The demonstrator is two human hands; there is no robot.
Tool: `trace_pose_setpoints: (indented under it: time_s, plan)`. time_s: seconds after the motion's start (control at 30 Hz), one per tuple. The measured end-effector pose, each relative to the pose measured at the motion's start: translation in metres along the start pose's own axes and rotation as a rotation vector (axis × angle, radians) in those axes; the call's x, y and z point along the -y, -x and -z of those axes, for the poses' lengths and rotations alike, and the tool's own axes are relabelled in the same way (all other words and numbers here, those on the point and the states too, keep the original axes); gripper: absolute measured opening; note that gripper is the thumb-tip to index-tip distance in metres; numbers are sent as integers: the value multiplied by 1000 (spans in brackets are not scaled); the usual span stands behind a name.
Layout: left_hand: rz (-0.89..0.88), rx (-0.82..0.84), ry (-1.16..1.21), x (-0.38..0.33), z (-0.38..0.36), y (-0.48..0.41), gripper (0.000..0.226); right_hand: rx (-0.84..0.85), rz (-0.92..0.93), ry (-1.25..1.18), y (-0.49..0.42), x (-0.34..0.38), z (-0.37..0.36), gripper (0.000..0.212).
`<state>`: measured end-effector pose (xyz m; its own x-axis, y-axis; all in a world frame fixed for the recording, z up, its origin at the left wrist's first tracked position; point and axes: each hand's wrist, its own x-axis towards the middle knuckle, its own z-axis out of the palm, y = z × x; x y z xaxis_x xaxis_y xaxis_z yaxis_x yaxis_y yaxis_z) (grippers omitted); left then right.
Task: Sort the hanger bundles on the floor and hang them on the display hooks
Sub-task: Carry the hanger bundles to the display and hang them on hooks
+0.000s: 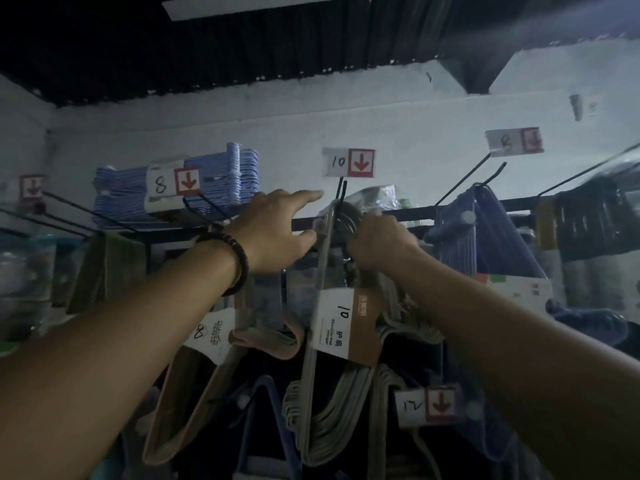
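Step in hand: hanging, not sorting. The right hand (379,239) is raised to the hook (341,192) under the "10" tag (348,162), fingers curled tight round the necks of the grey bundle (332,427). The bundle hangs straight down from that grip, its own label also marked 10. The hanger heads sit right at the hook's tip; whether they are over the wire yet cannot be told. The left hand (277,226) is flat and spread just beside the hook, index stretched forward and holding nothing, thumb close to the bundle's neck — touching or not, unclear. Next move likely calls for sliding the heads back along the wire, the left hand steadying it, then letting go only once the weight sits on the hook. Room: dim, white wall (415,133), dark ribbed ceiling (242,46), a black rail (415,213) carrying more hooks. Blue hangers (214,181) are stacked up left behind an "8" tag — more bundles hang below.
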<state>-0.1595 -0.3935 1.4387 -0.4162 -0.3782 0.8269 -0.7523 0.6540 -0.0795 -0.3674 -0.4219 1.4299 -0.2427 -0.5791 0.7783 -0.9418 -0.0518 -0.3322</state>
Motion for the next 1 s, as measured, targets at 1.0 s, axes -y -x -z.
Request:
trace_pose_setpoints:
  time_s: [1.0]
  plan:
    - [1851,589,-36,-140,41,933,22,1758,795,-436,802,166,-249,24]
